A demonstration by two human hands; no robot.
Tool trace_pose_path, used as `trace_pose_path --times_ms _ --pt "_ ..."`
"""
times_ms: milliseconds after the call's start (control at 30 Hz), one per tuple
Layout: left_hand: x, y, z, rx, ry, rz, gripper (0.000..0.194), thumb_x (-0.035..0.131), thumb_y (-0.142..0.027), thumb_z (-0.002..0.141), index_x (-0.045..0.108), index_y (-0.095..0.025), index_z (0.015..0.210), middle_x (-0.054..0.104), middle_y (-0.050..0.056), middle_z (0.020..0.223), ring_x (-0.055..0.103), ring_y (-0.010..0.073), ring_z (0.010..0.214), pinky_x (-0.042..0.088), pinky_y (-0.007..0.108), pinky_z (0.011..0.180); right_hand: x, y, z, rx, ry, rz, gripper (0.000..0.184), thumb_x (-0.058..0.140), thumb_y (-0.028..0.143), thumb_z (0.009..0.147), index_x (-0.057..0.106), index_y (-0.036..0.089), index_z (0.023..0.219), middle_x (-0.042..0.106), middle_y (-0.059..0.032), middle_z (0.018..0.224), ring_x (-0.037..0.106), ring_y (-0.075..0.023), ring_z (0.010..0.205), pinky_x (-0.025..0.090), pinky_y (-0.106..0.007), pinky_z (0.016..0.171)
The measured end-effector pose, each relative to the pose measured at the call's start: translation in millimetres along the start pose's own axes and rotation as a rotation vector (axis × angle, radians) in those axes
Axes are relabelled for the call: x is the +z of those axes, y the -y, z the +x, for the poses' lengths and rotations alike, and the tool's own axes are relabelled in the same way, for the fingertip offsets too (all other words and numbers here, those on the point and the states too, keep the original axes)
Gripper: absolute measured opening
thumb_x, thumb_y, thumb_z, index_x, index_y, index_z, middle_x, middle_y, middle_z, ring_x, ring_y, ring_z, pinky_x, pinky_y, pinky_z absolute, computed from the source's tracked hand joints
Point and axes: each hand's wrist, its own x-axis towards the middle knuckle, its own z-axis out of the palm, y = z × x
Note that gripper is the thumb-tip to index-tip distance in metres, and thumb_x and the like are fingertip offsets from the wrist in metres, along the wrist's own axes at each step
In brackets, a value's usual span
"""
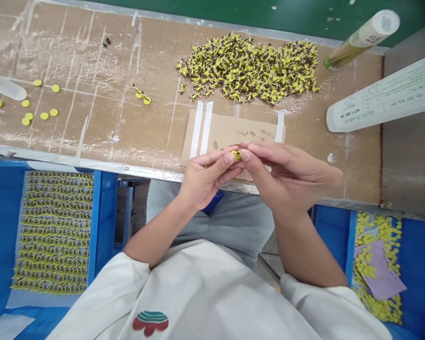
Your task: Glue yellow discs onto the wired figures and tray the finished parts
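My left hand point(207, 177) pinches a small yellow piece with a dark part point(236, 155) between thumb and fingers. Meeting it from the other side, my right hand point(286, 172) has its thumb and forefinger closed on the same piece. Fingertips cover most of it, so its full shape is hidden. Both hands are over a cardboard sheet point(230, 130) with white tape strips and brown stains. Behind them lies a heap of tiny yellow-and-dark figures point(248, 68). Two round yellow pieces with dark parts point(143, 97) rest to the left of the heap.
Several yellow discs point(44, 115) lie at left near a translucent white bottle point(5, 85). At right are a large labelled bottle point(382, 94) and a clear tube of thin sticks point(363, 40). Below, a blue bin point(104, 203) holds rowed pieces; another point(420, 264) holds yellow discs.
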Motion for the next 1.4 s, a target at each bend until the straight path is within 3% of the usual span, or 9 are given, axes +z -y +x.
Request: trace_pose_path --times_ms 300,500,700,833,967,1167,1400 --pt "-2.3 -5 0 0.048 -0.008 0.019 0.025 0.085 -0.031 0.073 0.08 -0.018 0.094 0.079 0.005 0.097 0.076 0.0163 0.089 0.059 0.024 0.089 6 1 11 -0.061 0.013 -0.031 0.016 0.079 0.022 0.08 0.077 0.035 0.09 0.076 0.0027 0.086 0.072 -0.0215 0.077 0.06 -0.041 0.078" --pt "-0.7 -11 -1 0.058 -0.033 0.014 0.02 0.081 -0.026 0.078 0.08 -0.016 0.095 0.079 0.005 0.1 0.075 0.0157 0.093 0.057 0.025 0.094 11 -1 10 -0.017 0.019 -0.062 0.013 0.079 0.025 0.08 0.078 0.029 0.092 0.077 0.0006 0.085 0.066 -0.0146 0.064 0.051 -0.029 0.054" --pt "-0.1 -19 -9 0.047 -0.044 0.028 0.02 0.079 -0.023 0.079 0.079 -0.015 0.097 0.078 0.007 0.106 0.073 0.0197 0.104 0.056 0.028 0.099 15 0 12 -0.11 0.036 -0.121 0.013 0.08 0.025 0.079 0.078 0.03 0.091 0.076 0.0013 0.08 0.064 -0.0142 0.06 0.05 -0.028 0.054" --pt "0.8 -23 -15 0.063 -0.03 0.023 0.017 0.078 -0.02 0.08 0.08 -0.015 0.096 0.078 0.007 0.105 0.074 0.0175 0.101 0.057 0.024 0.095 15 3 15 -0.142 0.057 -0.143 0.013 0.081 0.024 0.078 0.079 0.032 0.089 0.075 0.0022 0.076 0.064 -0.0149 0.058 0.051 -0.03 0.054" --pt "0.1 -23 -17 0.072 -0.01 0.021 0.014 0.076 -0.017 0.082 0.08 -0.015 0.096 0.079 0.005 0.102 0.075 0.0126 0.092 0.058 0.018 0.088 14 4 16 -0.049 0.063 -0.03 0.014 0.083 0.025 0.077 0.079 0.029 0.09 0.076 0.0015 0.081 0.071 -0.017 0.067 0.058 -0.028 0.058" --pt "-1.8 -25 -20 0.071 -0.029 0.065 0.024 0.082 -0.026 0.077 0.08 -0.016 0.098 0.078 0.008 0.106 0.075 0.0166 0.093 0.058 0.023 0.091 19 8 18 0.104 0.034 0.142 0.014 0.085 0.027 0.074 0.079 0.023 0.086 0.077 0.0002 0.079 0.073 -0.0176 0.065 0.065 -0.027 0.059" --pt "-8.5 -30 -24 0.103 -0.065 0.058 0.023 0.083 -0.026 0.075 0.08 -0.016 0.096 0.079 0.007 0.102 0.076 0.0149 0.089 0.058 0.022 0.089 33 6 14 0.157 0.06 0.247 0.017 0.086 0.027 0.074 0.078 0.02 0.087 0.077 -0.0019 0.079 0.074 -0.0179 0.066 0.066 -0.026 0.059"
